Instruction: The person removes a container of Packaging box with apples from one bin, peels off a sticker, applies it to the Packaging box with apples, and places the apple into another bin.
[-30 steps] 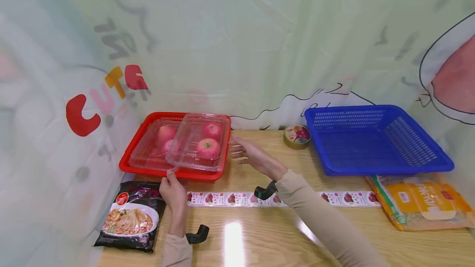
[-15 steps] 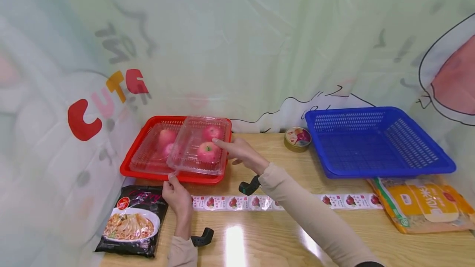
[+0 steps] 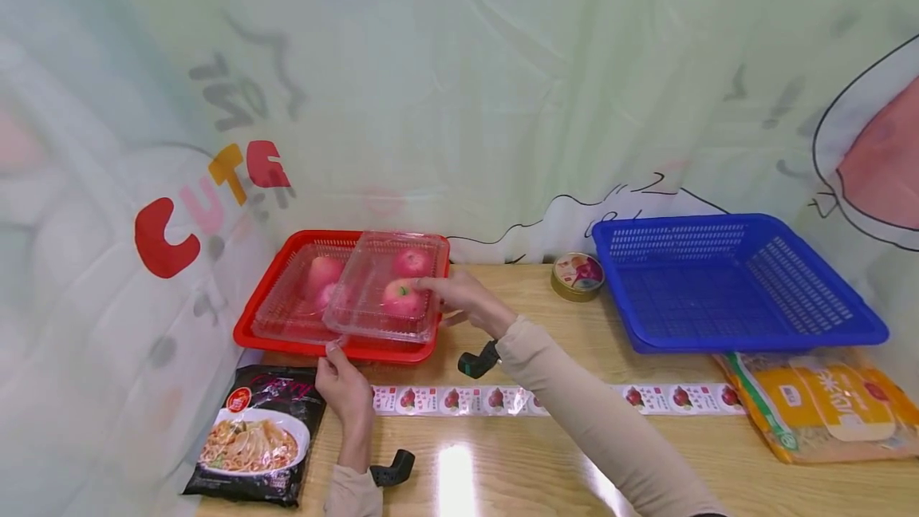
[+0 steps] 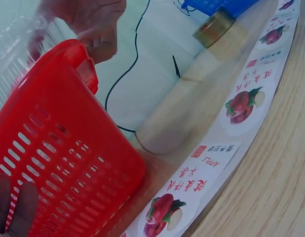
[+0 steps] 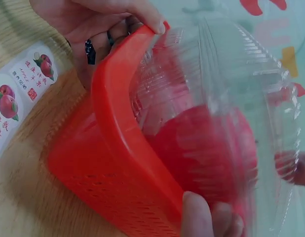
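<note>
Right hand [image 3: 459, 299] grasped the clear clamshell [image 3: 384, 294] of apples in the red basket [image 3: 287, 339]; left hand [image 3: 343, 381] pinched its near corner, fingertips blurred in the wrist views

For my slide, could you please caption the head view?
Both hands grip a clear clamshell of apples in a red basket.

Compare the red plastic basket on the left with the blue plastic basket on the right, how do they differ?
The red plastic basket holds clear plastic boxes of apples; nothing shows inside the blue plastic basket. The red basket looks smaller than the blue one. The right hand reaches the red basket's edge and the left hand is at its front, while neither hand is near the blue one. Both are perforated and rest on the wooden table.
</note>
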A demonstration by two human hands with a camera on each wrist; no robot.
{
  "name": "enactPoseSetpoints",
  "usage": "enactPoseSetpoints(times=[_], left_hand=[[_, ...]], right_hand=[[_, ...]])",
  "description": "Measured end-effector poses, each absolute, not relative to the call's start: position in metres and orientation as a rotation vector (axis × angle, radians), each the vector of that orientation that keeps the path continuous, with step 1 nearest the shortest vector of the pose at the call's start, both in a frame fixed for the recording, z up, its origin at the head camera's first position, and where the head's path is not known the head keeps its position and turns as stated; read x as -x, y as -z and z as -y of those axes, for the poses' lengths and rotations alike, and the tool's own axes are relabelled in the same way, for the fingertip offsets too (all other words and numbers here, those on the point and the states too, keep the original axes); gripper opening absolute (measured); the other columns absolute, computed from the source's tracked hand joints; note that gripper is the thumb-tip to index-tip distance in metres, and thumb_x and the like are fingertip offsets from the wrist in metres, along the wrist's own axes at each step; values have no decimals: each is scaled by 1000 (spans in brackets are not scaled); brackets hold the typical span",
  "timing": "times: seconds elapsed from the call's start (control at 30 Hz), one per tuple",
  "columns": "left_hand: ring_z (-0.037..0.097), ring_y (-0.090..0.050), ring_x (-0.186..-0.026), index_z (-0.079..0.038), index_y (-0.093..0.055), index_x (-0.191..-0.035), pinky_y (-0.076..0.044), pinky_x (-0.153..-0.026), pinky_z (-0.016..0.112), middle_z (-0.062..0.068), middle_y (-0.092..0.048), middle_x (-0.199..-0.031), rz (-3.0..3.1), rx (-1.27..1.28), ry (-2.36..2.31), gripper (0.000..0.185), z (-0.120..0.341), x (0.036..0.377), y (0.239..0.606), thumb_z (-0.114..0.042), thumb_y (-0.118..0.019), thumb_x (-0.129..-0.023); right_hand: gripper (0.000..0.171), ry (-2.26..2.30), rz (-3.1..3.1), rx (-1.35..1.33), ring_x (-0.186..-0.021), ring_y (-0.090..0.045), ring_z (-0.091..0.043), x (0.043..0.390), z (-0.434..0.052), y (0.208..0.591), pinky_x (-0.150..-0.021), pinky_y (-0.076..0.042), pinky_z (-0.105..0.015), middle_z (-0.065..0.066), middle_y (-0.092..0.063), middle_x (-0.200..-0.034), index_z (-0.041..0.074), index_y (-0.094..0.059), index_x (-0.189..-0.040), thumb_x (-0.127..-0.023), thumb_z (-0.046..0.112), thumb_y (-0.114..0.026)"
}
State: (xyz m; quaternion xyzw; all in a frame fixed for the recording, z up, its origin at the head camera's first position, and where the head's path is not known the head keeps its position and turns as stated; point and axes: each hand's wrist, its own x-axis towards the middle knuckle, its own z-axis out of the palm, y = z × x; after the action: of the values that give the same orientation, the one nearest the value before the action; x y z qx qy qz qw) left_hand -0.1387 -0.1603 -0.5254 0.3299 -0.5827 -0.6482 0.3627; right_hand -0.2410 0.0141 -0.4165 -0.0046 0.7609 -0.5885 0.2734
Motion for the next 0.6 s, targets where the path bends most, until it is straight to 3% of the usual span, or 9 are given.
enactPoseSetpoints(times=[0.27,0.33,0.47,0.6], left_hand=[[-5,-59,-89,12,-69,-117,-45,-86,13,28,-73,-118,1504,-827,1672,40,161,139,527,-23,-50,-113],[0,-59,-87,13,-69,-112,-45,-83,14,26,-74,-109,1508,-821,1665,41,162,140,528,-23,-51,-112],[7,-56,-81,12,-69,-100,-42,-76,16,8,-71,-86,1500,-814,1653,40,163,140,529,-22,-53,-112],[10,-53,-78,8,-66,-90,-40,-73,18,-3,-62,-76,1508,-813,1658,40,163,139,529,-23,-53,-111]], right_hand=[[52,1497,-2136,134,-84,-75,-30,240,-12,406,-79,-67,-45,-11,-75,-103,9,-57,-132,-100,49,-61],[51,1469,-2177,141,-80,-76,-31,240,-11,402,-77,-67,-45,-12,-74,-102,9,-59,-129,-103,52,-54],[54,1480,-2179,133,-75,-78,-34,243,-10,394,-75,-67,-44,-14,-71,-101,6,-59,-126,-106,54,-43],[53,1548,-2091,140,-69,-75,-27,250,-10,389,-69,-66,-37,-14,-67,-102,6,-56,-131,-106,51,-43]])
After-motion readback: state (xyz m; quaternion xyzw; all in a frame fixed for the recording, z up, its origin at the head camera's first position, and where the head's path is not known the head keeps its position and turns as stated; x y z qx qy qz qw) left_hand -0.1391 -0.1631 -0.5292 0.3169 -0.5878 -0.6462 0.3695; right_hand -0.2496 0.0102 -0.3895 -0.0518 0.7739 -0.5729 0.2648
